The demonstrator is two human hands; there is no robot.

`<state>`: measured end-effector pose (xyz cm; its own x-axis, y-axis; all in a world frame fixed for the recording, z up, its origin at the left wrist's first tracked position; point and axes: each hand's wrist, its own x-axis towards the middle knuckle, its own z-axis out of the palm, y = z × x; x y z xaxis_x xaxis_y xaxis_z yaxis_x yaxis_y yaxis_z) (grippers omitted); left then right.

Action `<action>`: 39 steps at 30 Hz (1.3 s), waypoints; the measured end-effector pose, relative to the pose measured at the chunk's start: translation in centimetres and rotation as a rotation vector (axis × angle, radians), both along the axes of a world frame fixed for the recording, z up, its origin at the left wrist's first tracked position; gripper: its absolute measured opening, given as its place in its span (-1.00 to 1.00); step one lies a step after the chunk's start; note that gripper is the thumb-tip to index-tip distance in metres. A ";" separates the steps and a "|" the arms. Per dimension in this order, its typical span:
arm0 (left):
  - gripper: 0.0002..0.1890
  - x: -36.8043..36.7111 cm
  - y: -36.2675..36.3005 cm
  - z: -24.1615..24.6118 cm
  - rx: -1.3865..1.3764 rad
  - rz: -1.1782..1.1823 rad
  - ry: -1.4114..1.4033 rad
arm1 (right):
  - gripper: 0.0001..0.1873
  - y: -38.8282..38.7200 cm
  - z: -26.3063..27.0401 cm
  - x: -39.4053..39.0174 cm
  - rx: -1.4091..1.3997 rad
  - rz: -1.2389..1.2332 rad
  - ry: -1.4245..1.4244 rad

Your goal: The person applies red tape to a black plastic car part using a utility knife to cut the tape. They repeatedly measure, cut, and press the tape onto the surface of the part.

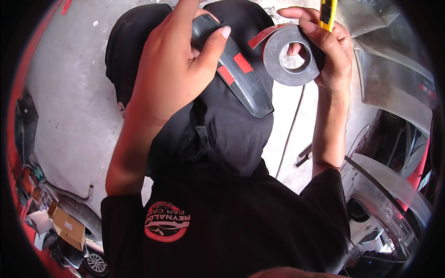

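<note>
My left hand (180, 66) grips the upper end of a dark plastic trim piece (255, 90), thumb across its face, above my legs. Two red-backed adhesive tape pieces (242, 63) lie side by side near the middle of the trim. In my right hand (332, 52) is a roll of grey double-sided tape (274, 62) with red backing; a fingertip shows through its core. The tape's loose red end (266, 34) points towards the trim. A yellow utility knife (328, 15) is also held in my right hand, sticking up between the fingers, its upper end cut off by the picture's edge.
A thin cable (292, 128) and a short dark strip (303, 156) lie on the concrete floor to the right. Large car body panels (393, 76) stand along the right side. At lower left are a cardboard box (69, 224), a tire and a wheel (96, 263).
</note>
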<state>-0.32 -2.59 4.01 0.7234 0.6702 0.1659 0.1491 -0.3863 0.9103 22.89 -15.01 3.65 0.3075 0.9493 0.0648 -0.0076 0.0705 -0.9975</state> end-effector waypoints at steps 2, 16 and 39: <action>-0.57 0.0 1.7 -2.5 0.395 0.014 -0.118 | -0.72 1.0 -1.0 0.8 0.077 0.068 -0.004; -0.78 0.2 0.6 -3.2 -0.219 -0.019 -0.082 | -0.69 3.8 -0.1 0.6 0.067 0.063 -0.231; -0.85 0.4 0.7 -3.3 -0.185 0.039 -0.139 | -0.73 5.3 2.4 -0.1 -0.231 0.237 -0.575</action>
